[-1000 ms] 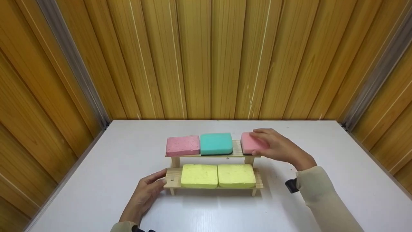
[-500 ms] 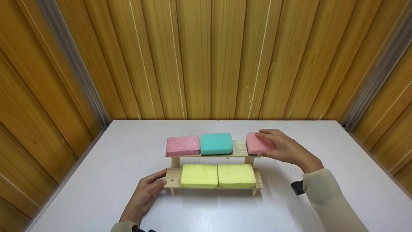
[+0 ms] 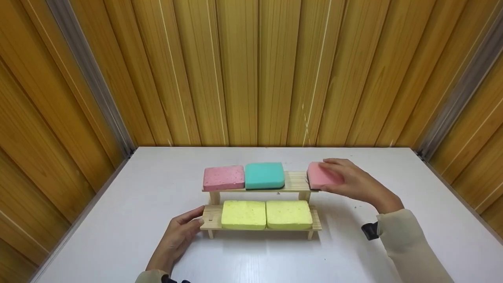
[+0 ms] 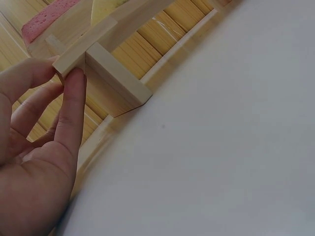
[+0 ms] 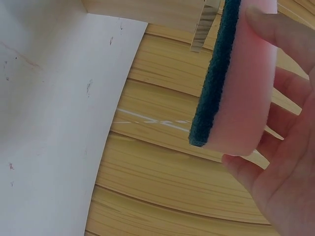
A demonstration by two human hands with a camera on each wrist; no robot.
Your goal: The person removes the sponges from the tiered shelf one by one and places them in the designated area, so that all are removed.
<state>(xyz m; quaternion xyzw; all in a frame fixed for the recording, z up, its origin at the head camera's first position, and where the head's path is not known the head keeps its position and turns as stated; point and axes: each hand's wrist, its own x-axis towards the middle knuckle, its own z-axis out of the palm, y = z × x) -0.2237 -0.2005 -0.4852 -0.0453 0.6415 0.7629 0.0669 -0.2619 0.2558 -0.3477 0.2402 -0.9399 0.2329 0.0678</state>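
Observation:
My right hand (image 3: 357, 184) grips a pink scouring sponge (image 5: 248, 83) with a dark green abrasive underside. The sponge is at the right end of the upper tier of a two-tier wooden shelf (image 3: 295, 181), most of it past that end. My left hand (image 3: 177, 237) pinches the left end of the lower tier between thumb and fingers, seen close up in the left wrist view. Also on the upper tier are a darker pink sponge (image 3: 223, 177) and a teal sponge (image 3: 264, 175) side by side. Two yellow sponges, one left (image 3: 243, 214) and one right (image 3: 289, 214), lie below.
The shelf stands on a white table (image 3: 251, 259), whose surface shows small marks in the right wrist view. Wood-patterned panels (image 3: 239, 78) rise behind the table and at both sides, with grey metal posts (image 3: 90, 74) at the corners.
My right hand has moved steadily to the right with the pink scouring sponge, widening the bare stretch beside the teal sponge. The left hand and the shelf have stayed put.

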